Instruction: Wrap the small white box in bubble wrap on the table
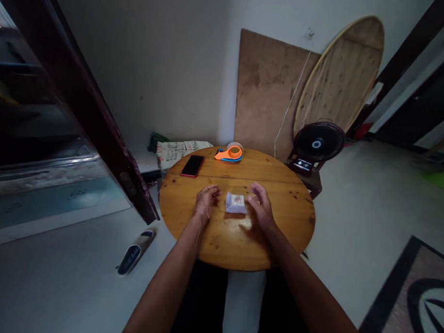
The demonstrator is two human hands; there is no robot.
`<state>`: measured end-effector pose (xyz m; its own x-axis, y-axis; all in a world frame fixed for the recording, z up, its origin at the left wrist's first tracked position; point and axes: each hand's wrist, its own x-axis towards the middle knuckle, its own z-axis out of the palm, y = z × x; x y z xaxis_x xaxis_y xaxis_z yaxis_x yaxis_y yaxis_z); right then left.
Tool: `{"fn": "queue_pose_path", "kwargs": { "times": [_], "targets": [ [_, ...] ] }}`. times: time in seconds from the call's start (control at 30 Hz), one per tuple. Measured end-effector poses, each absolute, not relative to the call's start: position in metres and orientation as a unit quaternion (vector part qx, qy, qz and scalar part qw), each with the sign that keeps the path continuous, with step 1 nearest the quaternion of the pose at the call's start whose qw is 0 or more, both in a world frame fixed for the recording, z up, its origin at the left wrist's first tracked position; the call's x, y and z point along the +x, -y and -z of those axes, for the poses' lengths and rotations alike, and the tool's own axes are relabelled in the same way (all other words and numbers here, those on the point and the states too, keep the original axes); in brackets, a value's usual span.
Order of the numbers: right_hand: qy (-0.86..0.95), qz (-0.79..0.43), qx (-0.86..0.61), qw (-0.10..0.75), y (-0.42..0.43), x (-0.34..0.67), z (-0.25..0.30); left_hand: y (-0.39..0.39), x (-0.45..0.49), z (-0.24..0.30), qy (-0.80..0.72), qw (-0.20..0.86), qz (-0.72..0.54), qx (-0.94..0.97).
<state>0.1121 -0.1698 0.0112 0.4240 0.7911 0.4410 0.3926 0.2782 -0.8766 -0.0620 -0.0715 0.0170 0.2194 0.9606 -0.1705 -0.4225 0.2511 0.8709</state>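
A small purple packet [236, 204] with a white label on top lies on the round wooden table [224, 244]. To its left rests my left hand [207, 203], fingers loosely curved and apart, with nothing in it. My right hand [261, 205] hovers just right of the packet, its fingers spread and its palm facing inward. The fingertips are close to the packet's edge; whether they touch it I cannot tell. Farther back on the tabletop are an orange and blue tape dispenser [229, 153] and a black-screened phone [193, 165] with a red edge.
A paper sack [181, 149] stands behind the table at the left. Against the wall lean a brown board [270, 82] and a round wooden tabletop [344, 77]. A black round appliance [318, 142] is at the right. A slipper [133, 253] lies on the floor.
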Motion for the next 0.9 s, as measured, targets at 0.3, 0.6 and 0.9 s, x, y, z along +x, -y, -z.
{"fn": "queue_pose_path", "kwargs": {
  "times": [0.3, 0.6, 0.9],
  "targets": [
    [0.604, -0.140, -0.594, 0.513, 0.172, 0.104, -0.016, 0.087, -0.051, -0.014, -0.353, 0.610, -0.474, 0.528],
    [0.541, -0.147, -0.613, 0.557, 0.171, 0.107, -0.014, 0.084, -0.049, -0.007, -0.348, 0.620, -0.461, 0.530],
    [0.548, -0.148, -0.615, 0.548, 0.167, 0.108, -0.007, 0.088, -0.047, -0.010, -0.339, 0.632, -0.444, 0.537]
  ]
}}
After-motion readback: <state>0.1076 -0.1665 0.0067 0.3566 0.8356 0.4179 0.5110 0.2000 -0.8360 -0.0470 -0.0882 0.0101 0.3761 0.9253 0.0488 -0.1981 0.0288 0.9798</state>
